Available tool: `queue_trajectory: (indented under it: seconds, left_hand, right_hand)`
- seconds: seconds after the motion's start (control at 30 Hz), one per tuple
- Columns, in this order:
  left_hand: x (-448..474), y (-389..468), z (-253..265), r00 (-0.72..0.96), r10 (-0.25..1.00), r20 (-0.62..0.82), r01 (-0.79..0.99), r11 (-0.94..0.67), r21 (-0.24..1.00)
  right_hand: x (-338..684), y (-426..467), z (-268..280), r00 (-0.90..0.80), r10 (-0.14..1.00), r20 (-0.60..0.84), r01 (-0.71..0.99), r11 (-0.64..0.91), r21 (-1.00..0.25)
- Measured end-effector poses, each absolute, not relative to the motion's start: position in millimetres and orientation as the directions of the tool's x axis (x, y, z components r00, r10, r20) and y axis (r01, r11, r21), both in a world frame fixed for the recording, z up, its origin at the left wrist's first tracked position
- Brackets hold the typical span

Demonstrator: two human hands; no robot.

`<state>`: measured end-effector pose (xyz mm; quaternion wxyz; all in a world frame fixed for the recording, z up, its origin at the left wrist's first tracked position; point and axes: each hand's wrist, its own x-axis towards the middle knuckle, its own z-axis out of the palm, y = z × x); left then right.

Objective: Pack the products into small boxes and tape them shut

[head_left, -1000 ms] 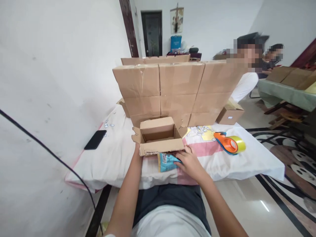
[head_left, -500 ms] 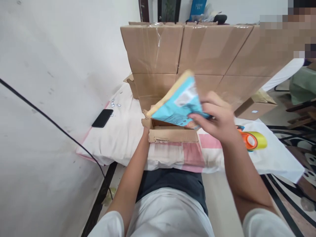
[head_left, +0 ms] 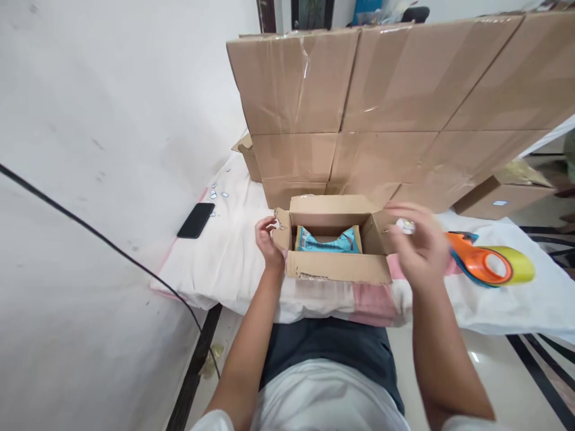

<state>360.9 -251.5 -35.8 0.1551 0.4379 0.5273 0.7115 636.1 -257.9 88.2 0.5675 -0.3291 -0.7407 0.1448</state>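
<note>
An open cardboard box (head_left: 339, 267) sits on the bed in front of me with its flaps spread outward. Inside it lies a light blue packet (head_left: 335, 240) with a pale edge, bent in the middle. At the box's left end, my left hand (head_left: 269, 242) is beside the torn side flap, fingers loosely curved and apart. My right hand (head_left: 417, 242), somewhat blurred, is at the right end flap with thumb and fingers apart; it no longer holds the packet.
A wall of taped cardboard cartons (head_left: 291, 84) rises behind the box. To the right lie an orange tape dispenser with yellow tape (head_left: 489, 266) and a small carton (head_left: 498, 197). A black phone (head_left: 196, 220) and several small labels lie left. A black cable (head_left: 103, 239) crosses the wall.
The blue packet, held above the box by my right hand before, is now inside it. My right hand has let go and moved to the box's right end. The view has shifted slightly.
</note>
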Motion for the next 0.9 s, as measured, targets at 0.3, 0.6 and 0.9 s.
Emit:
queue_trajectory:
  seconds: [0.3, 0.6, 0.9]
  left_hand:
    - [361.8, -265.7, -41.3, -0.290, 0.633, 0.718, 0.341, -0.633, 0.695]
    - [365.7, -271.9, -42.7, -0.396, 0.665, 0.633, 0.207, -0.607, 0.767]
    - [357.6, -266.4, -45.0, -0.217, 0.664, 0.716, 0.213, -0.683, 0.698]
  right_hand:
    - [632.9, -248.4, 1.2, 0.134, 0.796, 0.591, -0.078, 0.603, -0.794]
    - [629.1, -244.8, 9.2, -0.126, 0.800, 0.586, 0.028, 0.594, -0.804]
    - [620.7, -239.2, 0.9, -0.003, 0.778, 0.628, -0.127, 0.623, -0.772]
